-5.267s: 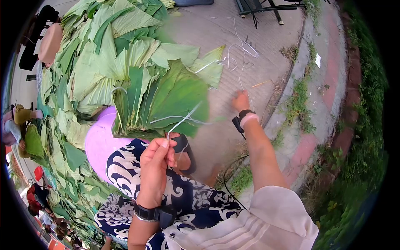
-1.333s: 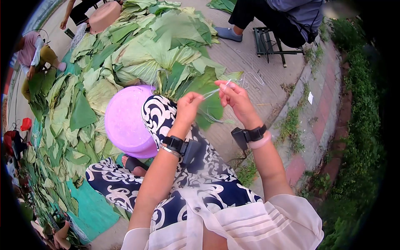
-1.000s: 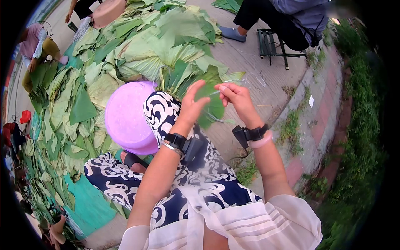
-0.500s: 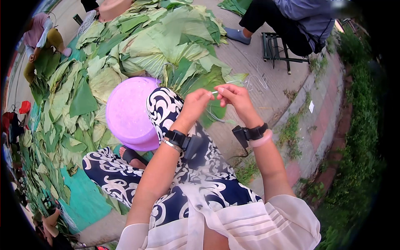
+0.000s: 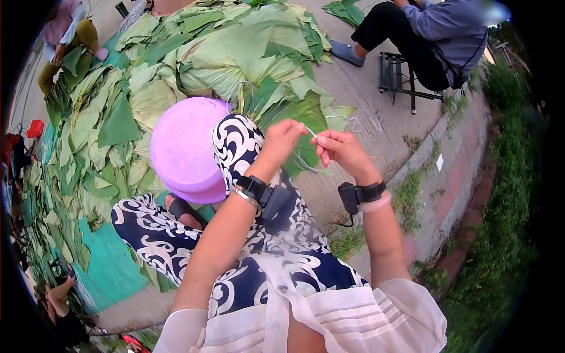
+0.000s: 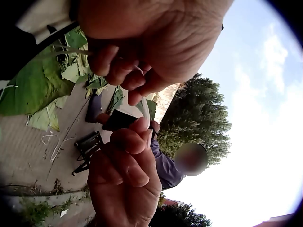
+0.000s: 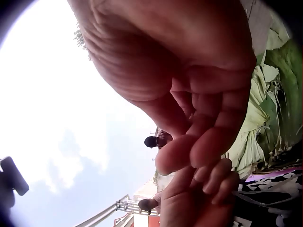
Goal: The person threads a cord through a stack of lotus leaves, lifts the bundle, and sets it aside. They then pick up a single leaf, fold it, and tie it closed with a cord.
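A thin white strand (image 5: 311,132) is stretched short between the two hands in the head view. My left hand (image 5: 283,141) pinches one end between thumb and fingers, and my right hand (image 5: 343,152) pinches the other. In the left wrist view the strand (image 6: 146,109) runs from the left hand (image 6: 137,47) down to the right fingertips. The right wrist view shows the right hand (image 7: 184,80) with thumb and forefinger together, the left hand (image 7: 199,196) close below. Beneath the hands lies a broad green leaf (image 5: 306,117) with pale strands across it.
An upturned purple basin (image 5: 187,147) stands by the patterned trouser knee. Large leaves (image 5: 206,65) cover the ground beyond and to the left. One person (image 5: 435,29) sits on a dark folding stool (image 5: 395,76) at upper right, another (image 5: 69,41) at upper left. Loose white strands (image 5: 369,119) lie on the paving.
The left hand opened away from the strand, then pinched it again. Both hands have shifted slightly down relative to the leaves as the view moved. Earlier, the right hand reached out to the paving.
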Action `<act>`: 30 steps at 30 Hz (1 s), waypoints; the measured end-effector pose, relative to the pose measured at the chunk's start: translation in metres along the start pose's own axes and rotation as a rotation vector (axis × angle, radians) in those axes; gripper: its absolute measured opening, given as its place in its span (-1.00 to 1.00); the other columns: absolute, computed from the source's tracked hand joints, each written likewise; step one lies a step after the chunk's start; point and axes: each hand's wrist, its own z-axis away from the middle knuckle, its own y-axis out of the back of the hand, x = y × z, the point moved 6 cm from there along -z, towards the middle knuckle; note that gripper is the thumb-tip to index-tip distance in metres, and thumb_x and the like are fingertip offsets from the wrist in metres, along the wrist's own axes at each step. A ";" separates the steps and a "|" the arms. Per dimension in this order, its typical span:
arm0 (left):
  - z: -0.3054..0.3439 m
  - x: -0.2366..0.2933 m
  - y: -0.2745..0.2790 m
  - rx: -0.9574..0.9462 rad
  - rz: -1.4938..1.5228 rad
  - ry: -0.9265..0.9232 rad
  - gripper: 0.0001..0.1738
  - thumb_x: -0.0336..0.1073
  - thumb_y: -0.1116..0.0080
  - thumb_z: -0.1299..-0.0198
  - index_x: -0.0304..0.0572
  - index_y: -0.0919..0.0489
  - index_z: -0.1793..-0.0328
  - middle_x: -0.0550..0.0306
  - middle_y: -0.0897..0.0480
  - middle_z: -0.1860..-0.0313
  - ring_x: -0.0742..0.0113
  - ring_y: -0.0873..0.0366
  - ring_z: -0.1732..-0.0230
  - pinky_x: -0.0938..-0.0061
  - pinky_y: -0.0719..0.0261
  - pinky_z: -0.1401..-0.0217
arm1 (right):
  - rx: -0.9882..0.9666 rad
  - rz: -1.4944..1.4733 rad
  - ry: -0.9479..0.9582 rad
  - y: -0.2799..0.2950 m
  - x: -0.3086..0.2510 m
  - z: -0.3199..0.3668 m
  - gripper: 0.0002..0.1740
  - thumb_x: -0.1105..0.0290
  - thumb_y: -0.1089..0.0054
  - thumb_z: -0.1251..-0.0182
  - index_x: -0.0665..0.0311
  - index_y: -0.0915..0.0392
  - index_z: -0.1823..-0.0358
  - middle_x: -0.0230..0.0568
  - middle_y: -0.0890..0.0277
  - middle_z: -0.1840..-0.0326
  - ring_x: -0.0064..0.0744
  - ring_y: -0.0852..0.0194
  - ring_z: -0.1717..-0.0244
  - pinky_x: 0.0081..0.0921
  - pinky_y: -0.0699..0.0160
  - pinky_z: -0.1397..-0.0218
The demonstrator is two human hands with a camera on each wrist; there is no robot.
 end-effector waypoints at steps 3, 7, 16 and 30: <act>0.000 0.001 0.001 -0.004 0.008 0.001 -0.81 -0.29 -0.09 -0.33 -0.27 -0.60 0.23 0.37 -0.45 0.51 0.65 -0.27 0.52 0.68 -0.22 0.47 | 0.011 -0.265 0.067 -0.006 -0.008 -0.001 -0.79 0.37 -0.04 -0.45 0.37 -0.55 0.08 -0.10 -0.59 -0.02 -0.59 -0.58 0.32 -0.64 -0.54 0.22; 0.001 0.006 0.000 0.052 0.018 -0.021 -0.84 -0.34 -0.09 -0.32 -0.29 -0.61 0.20 0.32 -0.55 0.46 0.61 -0.36 0.47 0.65 -0.33 0.40 | 0.063 -0.292 0.187 -0.014 -0.022 -0.003 -0.79 0.37 -0.03 -0.45 0.36 -0.56 0.10 -0.01 -0.43 -0.30 -0.54 -0.60 0.13 -0.63 -0.52 0.14; 0.013 0.026 -0.007 0.100 -0.170 -0.139 -0.78 -0.30 -0.10 -0.25 -0.35 -0.61 0.26 0.22 -0.62 0.45 0.53 -0.47 0.44 0.56 -0.42 0.34 | 0.265 0.921 0.632 -0.040 -0.031 0.000 -0.88 0.43 -0.18 -0.27 0.23 -0.57 0.18 -0.13 -0.53 -0.15 -0.14 -0.59 0.00 -0.40 -0.56 0.03; 0.001 0.005 0.004 0.150 -0.264 -0.115 -0.73 -0.27 -0.01 -0.25 -0.36 -0.59 0.32 0.16 -0.50 0.61 0.44 -0.40 0.57 0.49 -0.35 0.48 | 0.455 0.956 0.753 -0.038 -0.031 0.005 -0.93 0.47 -0.22 -0.20 0.24 -0.54 0.29 -0.12 -0.54 0.07 -0.08 -0.58 0.20 -0.34 -0.56 0.24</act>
